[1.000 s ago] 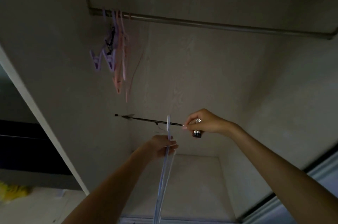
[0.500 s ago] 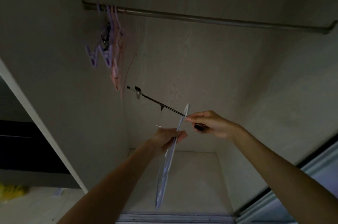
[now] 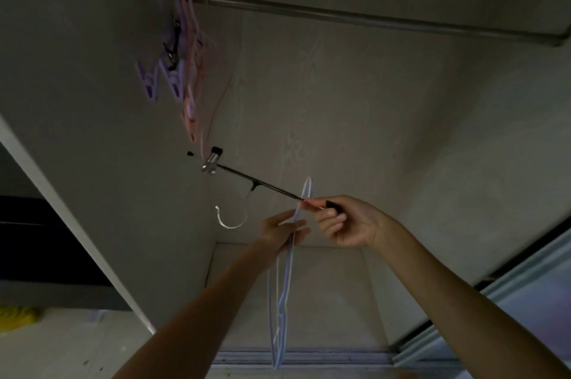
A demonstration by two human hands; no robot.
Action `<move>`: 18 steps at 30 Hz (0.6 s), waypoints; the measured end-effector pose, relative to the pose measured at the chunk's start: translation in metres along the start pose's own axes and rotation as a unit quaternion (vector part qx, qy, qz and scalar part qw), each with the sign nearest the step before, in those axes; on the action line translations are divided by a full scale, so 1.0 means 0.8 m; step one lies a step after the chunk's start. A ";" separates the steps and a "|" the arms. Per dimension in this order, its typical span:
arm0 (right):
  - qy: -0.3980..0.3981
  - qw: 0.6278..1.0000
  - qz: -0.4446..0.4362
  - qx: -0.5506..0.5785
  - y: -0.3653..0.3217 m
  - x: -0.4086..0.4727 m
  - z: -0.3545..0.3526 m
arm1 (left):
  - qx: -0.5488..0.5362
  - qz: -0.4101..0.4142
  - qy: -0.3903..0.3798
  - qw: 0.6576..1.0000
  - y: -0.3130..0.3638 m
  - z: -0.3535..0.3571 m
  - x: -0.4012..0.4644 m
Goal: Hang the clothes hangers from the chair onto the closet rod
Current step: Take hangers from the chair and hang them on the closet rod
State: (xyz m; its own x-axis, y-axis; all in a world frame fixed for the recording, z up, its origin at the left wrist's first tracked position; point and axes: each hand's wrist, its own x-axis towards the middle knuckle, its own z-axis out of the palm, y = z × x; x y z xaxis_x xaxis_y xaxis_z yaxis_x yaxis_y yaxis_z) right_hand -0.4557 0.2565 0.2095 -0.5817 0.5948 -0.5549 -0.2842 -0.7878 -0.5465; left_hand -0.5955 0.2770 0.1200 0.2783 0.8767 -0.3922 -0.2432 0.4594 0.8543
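Observation:
My left hand (image 3: pixel 282 231) grips a pale blue hanger (image 3: pixel 284 295) near its neck; the hanger's body hangs down toward the closet floor and its hook loops up beside my right hand. My right hand (image 3: pixel 343 221) pinches the end of a black clip hanger (image 3: pixel 247 177), whose bar slants up to the left with a shiny clip (image 3: pixel 211 162) near its far end and its white hook (image 3: pixel 231 218) dangling below. Overhead runs the metal closet rod (image 3: pixel 355 15). Several purple and pink hangers (image 3: pixel 182 69) hang at the rod's left end.
The closet's left wall (image 3: pixel 77 69) and back wall (image 3: pixel 370 131) close in the space. Most of the rod to the right of the hung hangers is bare. A sliding door frame (image 3: pixel 494 301) stands at the lower right. Something yellow (image 3: pixel 15 317) lies on the floor at far left.
The black clip hanger has tilted from level to slanting up-left, its far end rising toward the hung hangers. The view has shifted, so the rod sits more to the right.

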 end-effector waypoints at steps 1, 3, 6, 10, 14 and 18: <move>-0.031 0.999 -0.003 0.014 -0.002 -0.008 -0.007 | 0.002 -0.012 0.009 1.000 -0.003 -0.004 -0.003; -0.059 0.998 -0.005 0.017 -0.006 -0.027 -0.023 | 0.003 -0.034 0.013 0.999 -0.007 -0.017 -0.004; -0.037 0.999 -0.003 -0.026 -0.010 -0.052 -0.034 | -0.019 -0.040 0.012 0.999 0.000 -0.035 -0.003; -0.036 0.996 0.021 -0.080 -0.018 -0.070 -0.037 | -0.002 -0.018 0.024 1.000 0.031 -0.042 0.002; -0.134 0.990 -0.002 -0.053 -0.033 -0.078 -0.059 | -0.005 -0.018 0.029 0.999 0.048 -0.049 0.004; -0.179 0.979 -0.069 -0.068 -0.054 -0.101 -0.068 | -0.010 -0.023 0.035 0.999 0.060 -0.053 0.004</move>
State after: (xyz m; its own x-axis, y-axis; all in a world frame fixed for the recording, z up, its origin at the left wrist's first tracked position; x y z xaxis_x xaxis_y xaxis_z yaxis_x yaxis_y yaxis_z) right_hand -0.3550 0.2509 0.2440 -0.7820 0.5806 -0.2268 -0.2897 -0.6608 -0.6924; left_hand -0.6459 0.3080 0.1455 0.2234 0.8622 -0.4547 -0.2502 0.5016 0.8281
